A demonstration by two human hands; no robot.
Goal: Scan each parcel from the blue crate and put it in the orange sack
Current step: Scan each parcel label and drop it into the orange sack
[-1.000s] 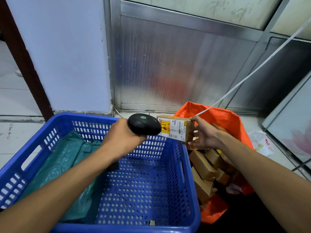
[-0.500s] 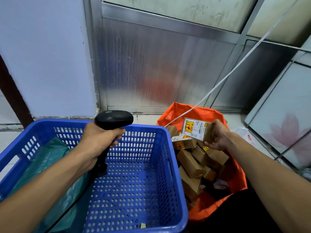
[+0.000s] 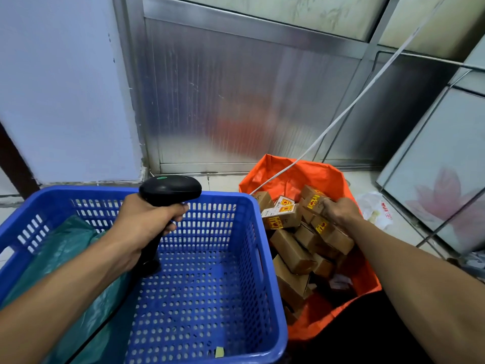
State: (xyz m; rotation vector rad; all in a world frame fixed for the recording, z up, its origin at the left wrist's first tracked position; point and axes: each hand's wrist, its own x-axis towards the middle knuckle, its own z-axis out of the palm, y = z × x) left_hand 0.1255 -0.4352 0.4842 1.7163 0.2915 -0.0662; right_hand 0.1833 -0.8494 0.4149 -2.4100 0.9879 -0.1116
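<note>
A head-worn camera looks down at two bare arms. At lower left of the frame sits the blue crate; its perforated floor shows no boxes, only a green plastic bag slumped against its left side and a small scrap near the front rim. At centre right stands the orange sack, its mouth open and heaped with small brown cardboard parcels, several bearing yellow and red labels.

The left hand is wrapped round the grip of a black barcode scanner, held above the crate with its head pointing right. The right hand is down in the sack, fingers curled over a brown parcel on top of the heap; whether it grips or merely rests there cannot be told.

The step appears to be the drop. To do it well, let the parcel settle flat on the pile, clear of the white cable running into the sack, then lift the hand straight out.
</note>
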